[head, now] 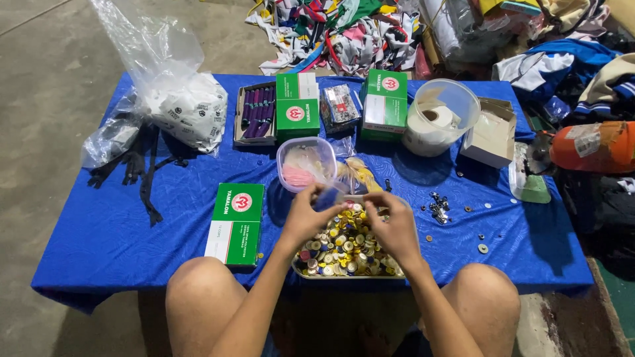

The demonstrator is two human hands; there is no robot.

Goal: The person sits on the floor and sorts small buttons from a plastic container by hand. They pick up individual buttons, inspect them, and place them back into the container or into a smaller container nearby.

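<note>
While both hands are hovering over a shallow tray heaped with mixed buttons in yellow, white, blue and red, the left hand is curling its fingers around something small and bluish at its fingertips; what that piece is cannot be made out. The right hand is bending its fingers down toward the button heap, thumb and fingertips drawn close, though whether it is pinching a button is not clear. Just beyond the left hand a clear plastic tub with pink contents is sitting on the blue cloth. Well out to the left of the left hand a green and white box is lying flat. To the right of the right hand, loose buttons and small metal pieces are lying scattered on the cloth. Farther beyond the right hand a clear round container is holding a white roll.
</note>
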